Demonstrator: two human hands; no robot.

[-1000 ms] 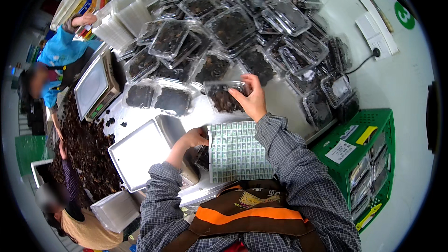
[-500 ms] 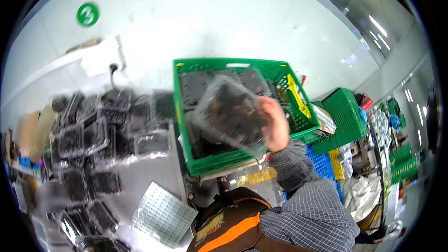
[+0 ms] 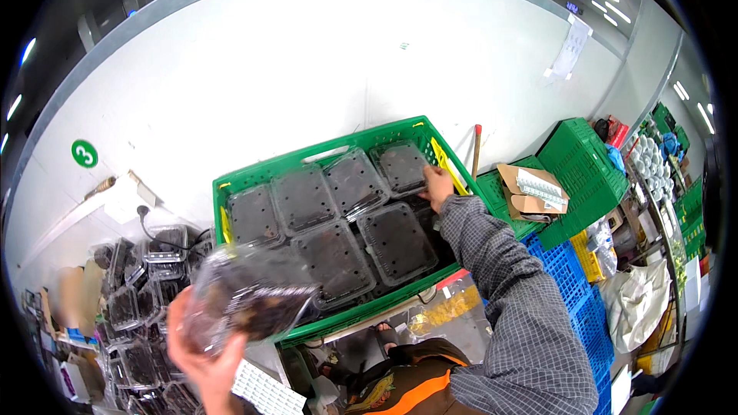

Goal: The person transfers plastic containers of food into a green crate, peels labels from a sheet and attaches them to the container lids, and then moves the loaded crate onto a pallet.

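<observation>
My left hand [image 3: 204,346] grips a clear plastic clamshell box [image 3: 254,296] with dark brown contents. It is tilted and blurred over the near left corner of a green crate [image 3: 338,326]. Two rows of similar clamshell boxes lie flat inside the crate, their lids dotted with holes. At the crate's right end my right hand [image 3: 440,187] has its fingers closed at the edge of the far right box [image 3: 401,167]; the fingertips are partly hidden.
More filled boxes [image 3: 138,365] are piled on the left. A white label sheet [image 3: 265,390] lies by my left wrist. To the right stand green crates [image 3: 584,173], an open cardboard box [image 3: 534,190] and blue crates [image 3: 565,280]. A white wall [image 3: 307,54] rises behind.
My right hand has moved from above the crate to its right end, lowering its box. My left hand has come into view holding another box. The view has shifted, showing the crate fuller.
</observation>
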